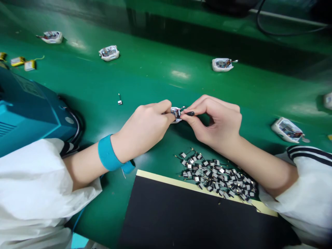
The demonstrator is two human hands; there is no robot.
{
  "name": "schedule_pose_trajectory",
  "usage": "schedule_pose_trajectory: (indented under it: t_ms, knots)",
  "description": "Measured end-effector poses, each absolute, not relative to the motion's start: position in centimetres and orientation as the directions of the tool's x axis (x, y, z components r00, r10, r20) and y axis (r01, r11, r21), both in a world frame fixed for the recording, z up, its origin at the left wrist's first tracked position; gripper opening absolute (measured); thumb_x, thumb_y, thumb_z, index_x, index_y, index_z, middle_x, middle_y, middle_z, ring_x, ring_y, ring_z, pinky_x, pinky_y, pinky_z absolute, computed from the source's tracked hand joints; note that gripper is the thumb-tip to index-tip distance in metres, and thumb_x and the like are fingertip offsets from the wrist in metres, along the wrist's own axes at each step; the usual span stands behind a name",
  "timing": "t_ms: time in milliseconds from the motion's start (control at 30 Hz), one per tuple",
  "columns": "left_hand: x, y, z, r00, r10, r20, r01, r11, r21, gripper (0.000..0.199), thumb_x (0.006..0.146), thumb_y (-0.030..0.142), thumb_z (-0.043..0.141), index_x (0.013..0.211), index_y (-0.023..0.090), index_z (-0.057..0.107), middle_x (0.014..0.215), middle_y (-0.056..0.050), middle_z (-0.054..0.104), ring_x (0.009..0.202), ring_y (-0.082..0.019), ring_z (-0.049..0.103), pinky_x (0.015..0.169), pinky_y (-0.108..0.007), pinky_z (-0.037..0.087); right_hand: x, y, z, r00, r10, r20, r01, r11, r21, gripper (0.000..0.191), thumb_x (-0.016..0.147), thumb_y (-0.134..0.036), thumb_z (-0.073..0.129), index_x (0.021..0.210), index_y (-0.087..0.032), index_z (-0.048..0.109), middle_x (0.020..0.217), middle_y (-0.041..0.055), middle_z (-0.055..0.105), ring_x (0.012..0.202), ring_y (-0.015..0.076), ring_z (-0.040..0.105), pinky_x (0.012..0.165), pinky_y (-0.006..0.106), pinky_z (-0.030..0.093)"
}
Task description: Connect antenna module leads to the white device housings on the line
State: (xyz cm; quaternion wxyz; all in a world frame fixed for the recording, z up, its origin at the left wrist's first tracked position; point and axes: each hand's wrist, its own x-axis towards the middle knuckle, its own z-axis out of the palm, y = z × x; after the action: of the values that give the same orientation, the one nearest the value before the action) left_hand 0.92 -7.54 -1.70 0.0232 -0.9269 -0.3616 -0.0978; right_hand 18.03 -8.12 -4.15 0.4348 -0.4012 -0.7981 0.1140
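two hands (181, 121), one blue wrist strap (110, 154), six white plastic housings (109, 53) with circuit boards inside, one loose connector (119, 102), one small black part (190, 113), and what look like three yellow pouch batteries (29, 65). one heap of small components (215, 176) holds too many to count.

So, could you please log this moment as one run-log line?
left hand: holds white plastic housing | right hand: pinches small black part | nearby: pile of small components
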Motion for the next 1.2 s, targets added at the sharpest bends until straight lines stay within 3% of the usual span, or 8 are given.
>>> schedule_pose_trajectory:
  t_ms: [333, 433, 500, 600, 767, 900, 967, 1200]
  knots:
    - [1.0, -7.8, -1.6, 0.732, 0.653, 0.195, 0.658, -0.751, 0.046, 0.025, 0.085, 0.018, 0.036, 0.081, 0.014, 0.060, 0.076, -0.004, 0.053, 0.070, -0.016, 0.050, 0.063, -0.027, 0.042, 17.7, -7.6, -3.9, -0.343, 0.767, 0.542, 0.458, 0.640, -0.617, 0.017, 0.075, -0.018, 0.053, 0.064, -0.019, 0.040, 0.067, 0.0000, 0.053, 0.065, 0.0113, 0.053, 0.059, 0.025, 0.043]
    - [0.8, -9.0, -1.2, 0.692, 0.702, 0.171, 0.688, -0.712, 0.138, 0.026, 0.085, 0.018, 0.035, 0.101, 0.012, 0.055, 0.083, -0.006, 0.054, 0.076, -0.018, 0.049, 0.070, -0.031, 0.044, 18.6, -7.1, -3.1, -0.301, 0.834, 0.463, 0.353, 0.549, -0.758, 0.005, 0.081, -0.018, 0.044, 0.077, -0.018, 0.042, 0.073, 0.0001, 0.052, 0.065, 0.0089, 0.054, 0.060, 0.023, 0.044]
    - [0.5, -9.8, -1.0, 0.662, 0.728, 0.177, 0.675, -0.682, 0.280, 0.036, 0.084, 0.013, 0.034, 0.119, 0.010, 0.041, 0.094, -0.008, 0.053, 0.081, -0.016, 0.050, 0.074, -0.029, 0.045, 19.4, -6.7, -2.4, -0.322, 0.859, 0.399, 0.398, 0.505, -0.766, 0.004, 0.084, -0.018, 0.039, 0.082, -0.018, 0.042, 0.074, -0.0002, 0.050, 0.060, 0.0072, 0.052, 0.058, 0.022, 0.043]
    - [-0.2, -9.9, -1.2, 0.615, 0.752, 0.237, 0.603, -0.642, 0.474, 0.049, 0.081, 0.010, 0.036, 0.129, 0.014, 0.024, 0.108, -0.008, 0.049, 0.093, -0.015, 0.049, 0.081, -0.029, 0.044, 20.2, -6.6, -1.9, -0.441, 0.848, 0.294, 0.589, 0.520, -0.618, 0.007, 0.081, -0.018, 0.043, 0.079, -0.016, 0.050, 0.073, 0.0012, 0.052, 0.060, 0.0082, 0.049, 0.055, 0.021, 0.040]
    - [-0.4, -7.2, -2.6, 0.681, 0.705, 0.198, 0.508, -0.649, 0.566, 0.071, 0.077, 0.019, 0.051, 0.133, 0.019, 0.008, 0.127, -0.010, 0.040, 0.119, -0.022, 0.031, 0.097, -0.042, 0.031, 19.2, -7.6, -2.3, -0.585, 0.774, 0.240, 0.660, 0.627, -0.413, 0.018, 0.081, -0.028, 0.047, 0.085, -0.015, 0.058, 0.079, 0.0047, 0.056, 0.072, 0.0121, 0.051, 0.066, 0.025, 0.043]
    - [0.0, -6.2, -3.4, 0.701, 0.687, 0.190, 0.481, -0.652, 0.585, 0.062, 0.078, 0.026, 0.053, 0.130, 0.022, 0.019, 0.116, -0.007, 0.051, 0.109, -0.020, 0.044, 0.092, -0.040, 0.036, 18.2, -8.6, -2.6, -0.664, 0.691, 0.285, 0.723, 0.691, 0.007, 0.018, 0.082, -0.021, 0.044, 0.078, -0.013, 0.059, 0.073, 0.0064, 0.054, 0.070, 0.0165, 0.049, 0.065, 0.029, 0.042]
    - [0.1, -6.4, -3.5, 0.676, 0.707, 0.207, 0.477, -0.634, 0.608, 0.061, 0.075, 0.028, 0.057, 0.127, 0.019, 0.025, 0.110, -0.006, 0.054, 0.102, -0.019, 0.048, 0.089, -0.037, 0.039, 18.0, -8.9, -2.4, -0.683, 0.671, 0.289, 0.722, 0.680, 0.126, 0.014, 0.079, -0.015, 0.045, 0.075, -0.013, 0.059, 0.072, 0.0059, 0.054, 0.066, 0.0166, 0.048, 0.061, 0.029, 0.040]
    - [0.2, -7.5, -3.2, 0.588, 0.762, 0.270, 0.415, -0.571, 0.708, 0.060, 0.069, 0.018, 0.061, 0.122, 0.017, 0.032, 0.099, -0.005, 0.056, 0.083, -0.013, 0.056, 0.080, -0.028, 0.048, 17.5, -9.4, -1.7, -0.660, 0.674, 0.332, 0.743, 0.651, 0.154, 0.012, 0.078, -0.012, 0.045, 0.075, -0.012, 0.056, 0.072, 0.0069, 0.053, 0.067, 0.0166, 0.048, 0.060, 0.029, 0.037]
